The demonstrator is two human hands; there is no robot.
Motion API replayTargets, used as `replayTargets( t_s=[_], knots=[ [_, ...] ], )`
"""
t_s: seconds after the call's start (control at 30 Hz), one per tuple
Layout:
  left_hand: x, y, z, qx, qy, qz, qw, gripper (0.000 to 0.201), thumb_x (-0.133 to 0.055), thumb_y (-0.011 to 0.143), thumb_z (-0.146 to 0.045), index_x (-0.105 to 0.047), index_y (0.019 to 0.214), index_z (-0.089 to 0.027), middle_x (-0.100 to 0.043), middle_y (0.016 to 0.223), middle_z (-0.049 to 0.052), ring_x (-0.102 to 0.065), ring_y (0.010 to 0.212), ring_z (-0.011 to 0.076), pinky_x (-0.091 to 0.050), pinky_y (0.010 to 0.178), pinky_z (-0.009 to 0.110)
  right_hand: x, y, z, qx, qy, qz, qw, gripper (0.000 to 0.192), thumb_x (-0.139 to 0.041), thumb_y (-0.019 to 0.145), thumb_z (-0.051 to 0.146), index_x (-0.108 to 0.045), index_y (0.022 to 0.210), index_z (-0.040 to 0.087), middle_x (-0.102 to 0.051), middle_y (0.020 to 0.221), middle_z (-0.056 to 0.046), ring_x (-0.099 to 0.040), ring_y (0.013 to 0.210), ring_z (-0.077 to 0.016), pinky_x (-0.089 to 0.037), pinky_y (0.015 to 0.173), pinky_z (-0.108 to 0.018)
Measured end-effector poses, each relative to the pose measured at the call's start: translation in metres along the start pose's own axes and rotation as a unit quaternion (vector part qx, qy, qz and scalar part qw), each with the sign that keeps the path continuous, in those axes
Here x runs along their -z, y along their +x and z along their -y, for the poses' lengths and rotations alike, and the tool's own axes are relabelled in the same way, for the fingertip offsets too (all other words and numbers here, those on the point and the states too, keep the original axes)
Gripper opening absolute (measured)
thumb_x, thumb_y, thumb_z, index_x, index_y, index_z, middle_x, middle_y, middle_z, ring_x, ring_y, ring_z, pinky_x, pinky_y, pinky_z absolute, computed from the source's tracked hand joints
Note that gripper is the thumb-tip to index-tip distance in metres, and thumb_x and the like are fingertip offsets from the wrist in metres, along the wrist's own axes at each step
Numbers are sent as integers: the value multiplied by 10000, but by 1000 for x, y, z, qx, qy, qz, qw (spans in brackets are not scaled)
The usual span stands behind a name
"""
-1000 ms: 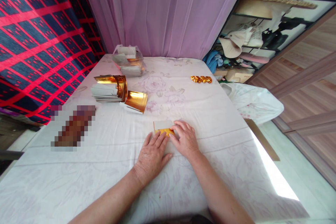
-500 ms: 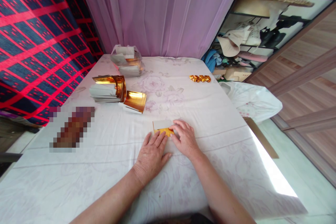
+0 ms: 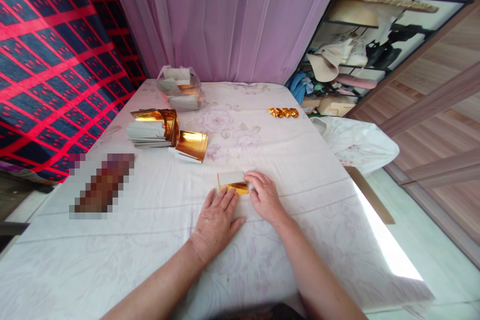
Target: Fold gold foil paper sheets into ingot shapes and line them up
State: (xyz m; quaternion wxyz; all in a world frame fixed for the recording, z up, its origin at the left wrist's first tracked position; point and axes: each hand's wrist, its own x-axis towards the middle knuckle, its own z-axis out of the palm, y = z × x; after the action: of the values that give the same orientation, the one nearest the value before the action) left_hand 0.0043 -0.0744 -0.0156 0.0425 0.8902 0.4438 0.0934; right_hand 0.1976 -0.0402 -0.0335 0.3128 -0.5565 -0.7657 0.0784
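Observation:
A small sheet of gold foil paper (image 3: 230,178) lies before me, its pale grey back facing up and a gold strip folded along the near side. My left hand (image 3: 215,215) rests flat, fingers stretched out, with its fingertips on the gold strip. At the sheet's right end is my right hand (image 3: 265,197), fingers bent and thumb apart from the index finger, whose tip touches the far right corner. Further back on the left are a stack of foil paper (image 3: 152,132) and a few loose curved sheets (image 3: 192,146).
A clear plastic bag (image 3: 180,87) of more paper stands at the back. Several crumpled-looking gold foil pieces (image 3: 283,112) sit in a row at the far right. A blurred-out item (image 3: 105,182) is on the left. A white bag (image 3: 363,142) stands beyond the table's right edge.
My right thumb has drawn back slightly from the paper, and the raised gold bit at its right end now lies flatter. My left hand stays put. The view has shifted slightly.

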Motion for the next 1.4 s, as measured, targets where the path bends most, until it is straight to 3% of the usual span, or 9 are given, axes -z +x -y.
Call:
replayTargets(
  t_s=[0.1,0.23,0.33,0.5,0.77,1.1,1.4],
  knots=[
    [-2,0,0,-1,1,-10,1000,538,-412,968,-492,-501,1396,-177,-528,1437,106,-437,1355,285,-299,1133,503,2,1,1,-2,19,-38,999,457,-407,736,49,-615,1113,205,-664,1162,-91,-578,1127,-225,-455,996,-429],
    [-2,0,0,0,-2,-16,1000,538,-414,967,-491,-502,1395,-177,-530,1434,110,-437,1354,287,-301,1132,506,10,3,12,-13,47,-86,995,298,-419,847,110,-621,1035,223,-697,1030,-74,-644,998,-198,-515,907,-340],
    [0,0,0,1,-5,-9,1000,543,-411,969,-493,-499,1394,-166,-521,1443,107,-435,1356,289,-305,1129,516,10,4,22,-12,69,-61,996,231,-417,910,154,-621,991,223,-708,933,-53,-671,868,-168,-531,799,-271],
    [-1,0,0,-4,-5,-13,1000,547,-404,970,-491,-484,1409,-175,-518,1445,111,-431,1357,289,-296,1134,516,2,5,22,-5,37,-12,999,250,-429,895,134,-644,975,235,-724,914,-36,-661,860,-179,-515,792,-291],
    [0,0,0,-2,-9,-16,1000,526,-428,964,-472,-494,1400,-185,-521,1444,104,-435,1356,290,-300,1132,508,1,4,18,22,-2,-12,1000,183,-513,873,119,-648,940,223,-712,919,-36,-617,887,-203,-476,822,-323],
    [4,-5,5,3,-5,-1,1000,519,-427,967,-475,-496,1389,-182,-521,1446,88,-435,1363,285,-304,1133,536,-1,4,19,4,16,-1,1000,149,-536,873,141,-634,941,231,-706,948,-41,-600,910,-218,-460,844,-362],
    [8,-15,16,26,14,-28,999,466,-430,967,-445,-561,1335,-191,-556,1413,76,-471,1330,292,-307,1131,542,0,6,23,-13,-2,-5,1000,125,-610,808,141,-621,907,215,-700,914,-37,-594,892,-219,-434,824,-345]
  ],
)
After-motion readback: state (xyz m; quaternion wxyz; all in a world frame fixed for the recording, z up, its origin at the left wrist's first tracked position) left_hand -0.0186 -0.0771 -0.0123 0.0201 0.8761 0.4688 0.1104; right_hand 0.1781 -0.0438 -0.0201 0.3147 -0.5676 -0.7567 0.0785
